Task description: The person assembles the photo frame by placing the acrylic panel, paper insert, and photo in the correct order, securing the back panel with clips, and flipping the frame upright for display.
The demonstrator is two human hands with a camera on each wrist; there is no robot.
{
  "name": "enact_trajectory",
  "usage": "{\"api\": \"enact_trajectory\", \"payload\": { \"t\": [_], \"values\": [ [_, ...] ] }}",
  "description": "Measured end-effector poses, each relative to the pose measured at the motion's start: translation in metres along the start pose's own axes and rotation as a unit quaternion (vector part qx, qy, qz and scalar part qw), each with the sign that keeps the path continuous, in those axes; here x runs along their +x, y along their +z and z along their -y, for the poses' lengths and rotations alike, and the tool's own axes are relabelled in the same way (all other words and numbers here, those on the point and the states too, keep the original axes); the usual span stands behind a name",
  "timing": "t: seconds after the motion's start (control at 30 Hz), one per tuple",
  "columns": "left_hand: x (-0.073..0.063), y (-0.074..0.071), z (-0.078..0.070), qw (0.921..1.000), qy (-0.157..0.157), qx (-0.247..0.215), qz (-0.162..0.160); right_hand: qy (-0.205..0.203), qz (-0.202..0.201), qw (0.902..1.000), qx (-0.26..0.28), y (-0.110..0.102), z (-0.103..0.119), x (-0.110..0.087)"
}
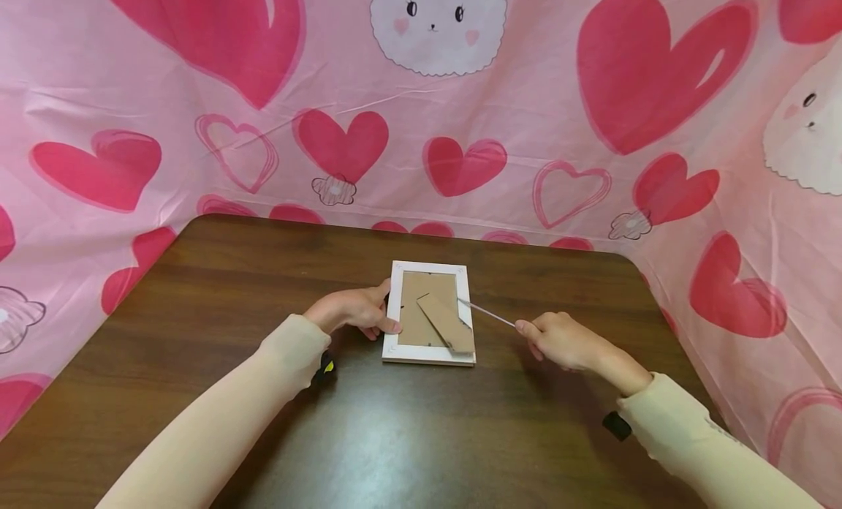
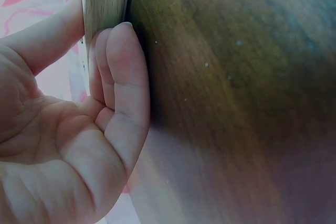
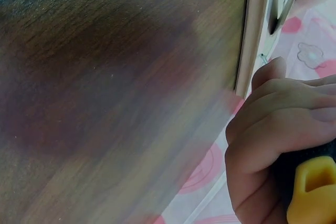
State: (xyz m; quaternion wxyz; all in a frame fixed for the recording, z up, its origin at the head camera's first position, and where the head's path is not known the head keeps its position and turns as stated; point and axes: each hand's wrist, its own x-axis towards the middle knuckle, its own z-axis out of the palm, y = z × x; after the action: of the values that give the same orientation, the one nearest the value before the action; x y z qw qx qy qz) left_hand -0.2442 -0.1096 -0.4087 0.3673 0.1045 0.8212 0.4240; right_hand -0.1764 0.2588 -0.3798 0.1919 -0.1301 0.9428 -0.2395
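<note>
A white picture frame (image 1: 427,354) lies face down on the table, its brown backing board (image 1: 411,286) and slanted easel stand (image 1: 442,322) showing. My left hand (image 1: 355,309) grips its left edge, thumb on top of the border; in the left wrist view the fingers (image 2: 126,66) curl against the wooden side (image 2: 107,3). A screwdriver is in my right hand (image 1: 559,339), its thin shaft (image 1: 490,313) reaching to the inner right edge of the frame. The right wrist view shows its black and yellow handle (image 3: 315,192) inside the curled fingers; the tip's exact contact is too small to tell.
The brown wooden table (image 1: 263,275) extends around the frame on all sides. A pink cloth (image 1: 408,107) with hearts hangs behind the table and along its sides. Dark devices (image 1: 617,425) are worn at the wrists.
</note>
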Motion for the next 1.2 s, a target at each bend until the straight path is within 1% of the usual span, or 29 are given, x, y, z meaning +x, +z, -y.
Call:
{"api": "enact_trajectory", "payload": {
  "t": [0.17, 0.3, 0.43, 0.57, 0.9, 1.03, 1.2],
  "values": [
    [0.001, -0.001, 0.0, 1.0, -0.006, 0.0, 0.003, -0.018, -0.007, 0.9991, -0.037, -0.001, 0.004, 0.002],
    [0.002, -0.001, -0.001, 0.9998, -0.018, 0.004, 0.003, -0.015, -0.013, 0.9969, -0.076, -0.003, 0.01, 0.003],
    [0.002, -0.001, -0.002, 0.9997, -0.021, 0.007, 0.004, -0.006, -0.014, 0.9931, -0.116, -0.004, 0.017, 0.003],
    [0.001, -0.001, -0.003, 0.9998, -0.02, 0.004, 0.005, 0.007, -0.01, 0.9904, -0.137, -0.006, 0.024, 0.003],
    [0.001, -0.001, -0.002, 0.9997, -0.024, 0.006, 0.005, 0.0, 0.008, 0.9832, -0.182, -0.01, 0.037, 0.005],
    [0.001, -0.002, -0.003, 0.9997, -0.022, 0.006, 0.008, 0.004, 0.005, 0.9795, -0.201, -0.011, 0.04, 0.006],
    [0.001, -0.002, -0.004, 0.9997, -0.023, 0.004, 0.008, 0.011, -0.008, 0.9735, -0.228, -0.012, 0.044, 0.007]
  ]
}}
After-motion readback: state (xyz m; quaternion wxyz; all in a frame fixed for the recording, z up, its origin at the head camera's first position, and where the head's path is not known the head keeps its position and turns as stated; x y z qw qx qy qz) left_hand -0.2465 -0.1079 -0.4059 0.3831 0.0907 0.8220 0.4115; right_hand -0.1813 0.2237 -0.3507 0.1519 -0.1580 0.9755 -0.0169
